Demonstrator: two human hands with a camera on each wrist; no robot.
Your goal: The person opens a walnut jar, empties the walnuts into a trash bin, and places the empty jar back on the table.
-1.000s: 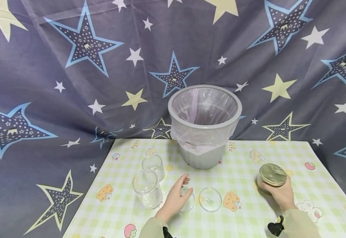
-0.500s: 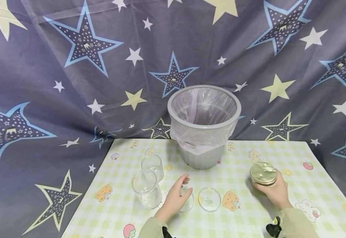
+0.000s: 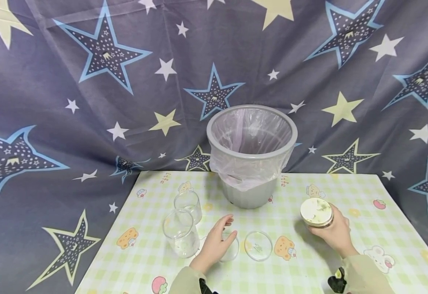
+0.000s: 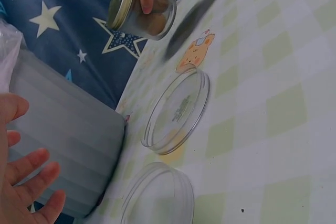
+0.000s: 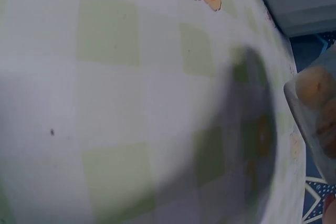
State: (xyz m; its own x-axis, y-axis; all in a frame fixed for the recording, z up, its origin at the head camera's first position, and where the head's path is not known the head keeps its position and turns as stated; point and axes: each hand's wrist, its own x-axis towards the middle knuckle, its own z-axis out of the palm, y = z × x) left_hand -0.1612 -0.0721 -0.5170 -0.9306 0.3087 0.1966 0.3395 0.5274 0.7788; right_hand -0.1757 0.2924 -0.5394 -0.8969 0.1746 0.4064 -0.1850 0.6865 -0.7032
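My right hand [image 3: 336,233] grips a clear jar [image 3: 316,213] with a gold metal lid, holding it above the table. Brown round pieces show through its wall in the left wrist view; their kind is unclear. At the right edge of the right wrist view, part of the jar [image 5: 317,116] hangs over its shadow. My left hand [image 3: 215,246] has relaxed, spread fingers with nothing in them. Just beside and partly behind it lies a shallow clear round dish [image 3: 231,252]. A second such dish [image 4: 177,111] lies to the right, on the table between both hands.
A grey bin [image 3: 250,194] with a clear bag liner stands at the table's back. Two clear cylindrical containers, a front one [image 3: 182,239] and a rear one [image 3: 191,203], stand left of my left hand. A starry curtain [image 3: 144,102] hangs behind the checked tabletop [image 3: 125,269].
My right hand has carried the jar to the left and slightly away from me, and its lid catches more light. My left hand, the dishes and the bin have stayed put.
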